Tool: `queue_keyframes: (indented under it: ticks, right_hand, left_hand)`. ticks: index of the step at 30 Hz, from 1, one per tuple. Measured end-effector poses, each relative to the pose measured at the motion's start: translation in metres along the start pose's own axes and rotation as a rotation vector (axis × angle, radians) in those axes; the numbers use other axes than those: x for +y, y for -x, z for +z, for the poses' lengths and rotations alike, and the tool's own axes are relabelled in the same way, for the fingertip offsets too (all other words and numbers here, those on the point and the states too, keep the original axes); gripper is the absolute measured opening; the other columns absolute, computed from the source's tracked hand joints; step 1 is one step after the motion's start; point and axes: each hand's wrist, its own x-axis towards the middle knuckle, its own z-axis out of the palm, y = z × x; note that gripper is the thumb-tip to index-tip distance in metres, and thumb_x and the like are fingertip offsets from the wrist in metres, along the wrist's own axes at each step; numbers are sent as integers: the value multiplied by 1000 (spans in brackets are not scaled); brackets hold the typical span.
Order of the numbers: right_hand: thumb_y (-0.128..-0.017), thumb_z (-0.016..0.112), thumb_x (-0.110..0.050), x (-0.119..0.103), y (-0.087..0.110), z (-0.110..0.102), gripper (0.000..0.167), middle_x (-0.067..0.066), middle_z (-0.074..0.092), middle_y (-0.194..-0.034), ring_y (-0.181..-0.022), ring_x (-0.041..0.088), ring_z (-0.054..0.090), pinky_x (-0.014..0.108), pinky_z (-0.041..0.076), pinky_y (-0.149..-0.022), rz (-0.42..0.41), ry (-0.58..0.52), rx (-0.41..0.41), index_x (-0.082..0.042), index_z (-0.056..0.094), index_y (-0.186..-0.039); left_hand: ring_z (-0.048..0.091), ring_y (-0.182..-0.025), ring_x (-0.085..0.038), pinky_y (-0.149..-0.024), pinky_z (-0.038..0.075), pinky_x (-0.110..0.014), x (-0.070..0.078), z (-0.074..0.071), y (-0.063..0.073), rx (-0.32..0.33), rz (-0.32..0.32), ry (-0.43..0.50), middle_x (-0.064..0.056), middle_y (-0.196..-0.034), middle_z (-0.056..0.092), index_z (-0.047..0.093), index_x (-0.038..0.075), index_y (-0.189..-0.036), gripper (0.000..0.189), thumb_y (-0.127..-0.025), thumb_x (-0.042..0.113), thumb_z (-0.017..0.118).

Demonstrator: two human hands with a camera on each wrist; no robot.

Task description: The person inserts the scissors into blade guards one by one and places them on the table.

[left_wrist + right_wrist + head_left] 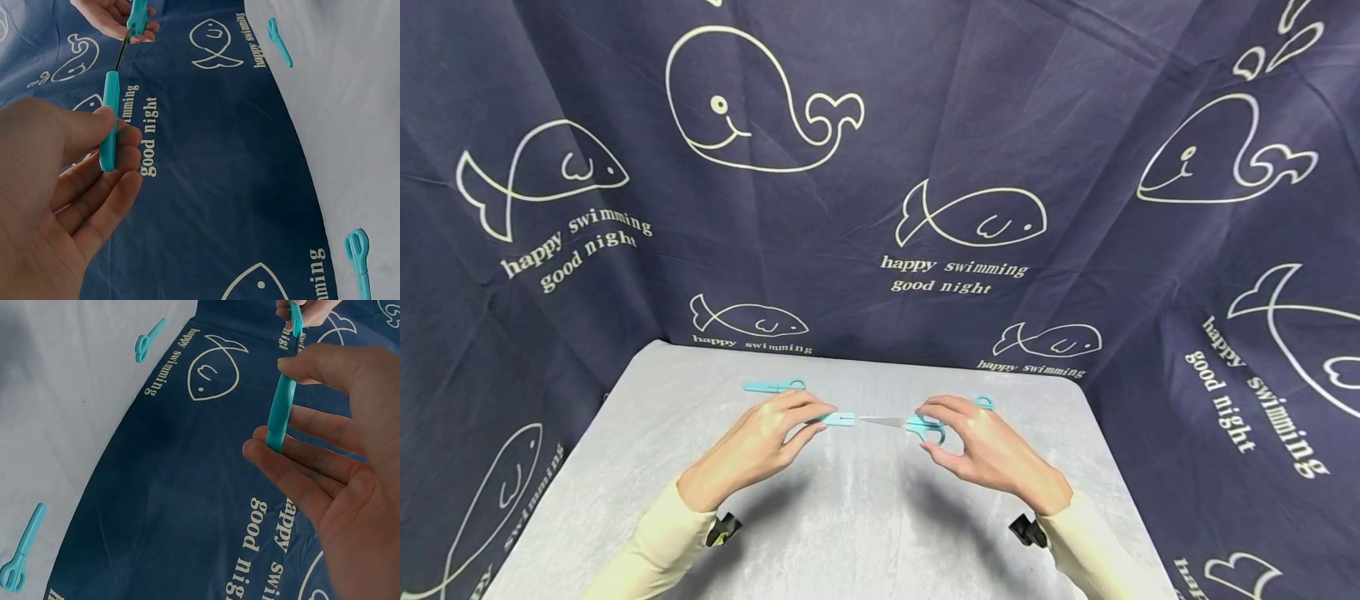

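Between thumb and fingers, my left hand [767,437] pinches a turquoise blade cover [844,419], its slotted end facing right. My right hand [988,442] holds a pair of scissors [886,422] by the turquoise handles. The bare metal blades are closed and point left, their tips just short of the cover's mouth in the head view. In the left wrist view the cover [110,87] lines up with the blades. Fingers and thumb grip the side of the scissor handles [281,415] in the right wrist view.
A second pair of turquoise scissors [767,387], with its blades covered, lies behind my left hand. Another turquoise pair [984,402] is behind my right hand, partly hidden by it. The grey-white table [857,533] is bordered by a dark blue curtain [865,225] with fish prints.
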Motion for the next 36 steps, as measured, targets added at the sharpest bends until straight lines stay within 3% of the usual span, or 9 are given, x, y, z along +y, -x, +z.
queue_keyframes:
  ticks: [5, 13, 36]
  right_hand:
    - [-88, 86, -22, 0, -1, 2, 38, 1, 71, -122, -111, 16, 70, 39, 61, -94, -6, -3, -3, -10, 75, -123]
    - [-88, 86, -22, 0, -2, 3, 37, 0, 72, -121, -110, 16, 71, 38, 62, -92, -15, -3, -2, -11, 75, -122]
    - [-90, 85, -24, -7, -5, 3, 37, 0, 72, -123, -108, 15, 72, 37, 63, -90, 0, 0, -8, -13, 75, -123]
  left_hand:
    - [72, -108, -14, -107, 56, -44, 2, 0, -2, -6, -3, 12, 7, -113, 73, 79, 14, -122, 28, -94, 10, 82]
    - [69, -101, -8, -87, 61, -32, 4, 1, -2, -21, -13, 12, 9, -112, 72, 79, 16, -122, 29, -94, 11, 83]
    - [69, -100, -8, -84, 61, -31, 8, 2, -6, -53, -13, 26, 7, -111, 73, 79, 15, -122, 25, -97, 12, 81]
